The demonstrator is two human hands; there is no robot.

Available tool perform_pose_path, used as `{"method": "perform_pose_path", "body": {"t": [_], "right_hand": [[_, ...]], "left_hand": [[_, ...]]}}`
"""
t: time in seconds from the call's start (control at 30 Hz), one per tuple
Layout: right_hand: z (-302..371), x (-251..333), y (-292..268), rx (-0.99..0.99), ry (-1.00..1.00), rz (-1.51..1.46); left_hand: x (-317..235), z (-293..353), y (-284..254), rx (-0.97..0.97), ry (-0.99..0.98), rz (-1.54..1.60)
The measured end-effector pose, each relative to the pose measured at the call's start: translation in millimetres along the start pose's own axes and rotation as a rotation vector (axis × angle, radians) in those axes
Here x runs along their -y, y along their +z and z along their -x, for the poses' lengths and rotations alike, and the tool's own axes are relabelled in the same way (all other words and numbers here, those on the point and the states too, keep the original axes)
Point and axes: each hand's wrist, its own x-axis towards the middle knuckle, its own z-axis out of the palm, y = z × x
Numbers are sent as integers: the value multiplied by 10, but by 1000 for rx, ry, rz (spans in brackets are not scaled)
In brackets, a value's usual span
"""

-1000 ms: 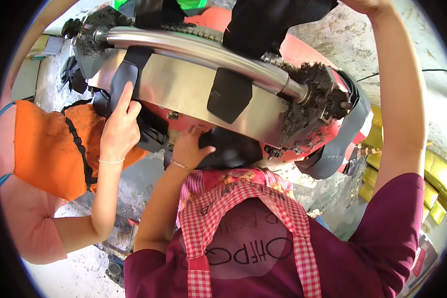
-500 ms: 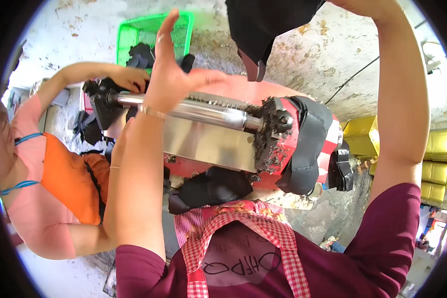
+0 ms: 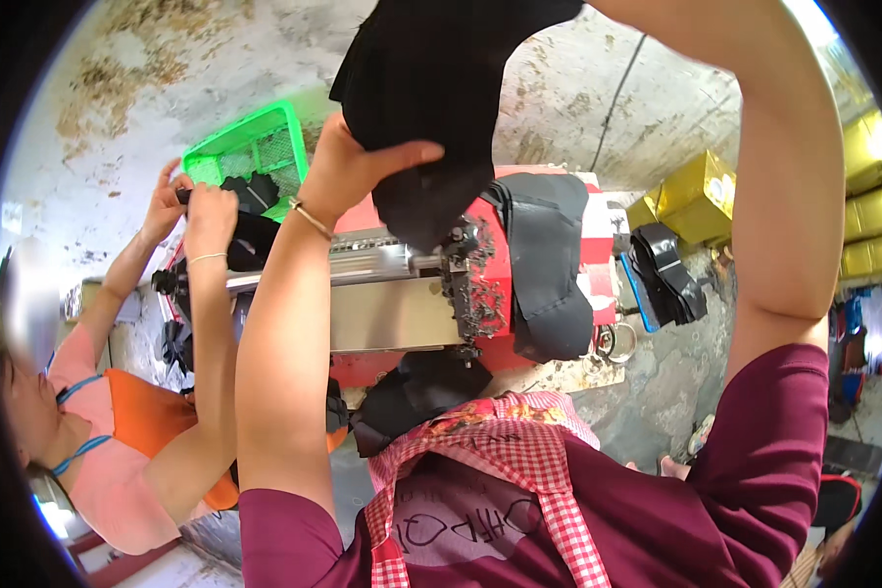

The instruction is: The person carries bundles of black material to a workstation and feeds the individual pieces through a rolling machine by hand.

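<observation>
A floppy stack of black cut sheets hangs raised in front of me, over the red machine with its steel roller. My left hand grips its lower left edge, thumb across the near face and fingers hidden behind it. My right forearm reaches up to the stack's top right, but that hand lies beyond the upper edge of the picture. More black sheets drape over the machine's right end. Another black pile lies at its near side, by my checked apron.
At the left a co-worker in an orange apron handles a small dark piece above the machine. Behind stands a green basket with black pieces. Right are a black bundle and yellow wrapped packages. Black scraps cling to the roller's end.
The black stack has come left and lower, and my open left hand has closed on its edge. The co-worker's hands have lifted from the machine toward the basket. The view has shifted.
</observation>
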Motion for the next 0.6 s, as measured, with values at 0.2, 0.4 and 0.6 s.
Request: {"method": "perform_pose_path", "body": {"t": [0.2, 0.4, 0.6], "right_hand": [[990, 663, 476, -382, 188, -8], [2030, 1727, 1218, 188, 309, -222], [2003, 1956, 1576, 249, 439, -634]], "left_hand": [[196, -509, 393, -118, 643, -524], [303, -375, 988, 675, 70, -1032], [137, -90, 603, 171, 265, -937]]}}
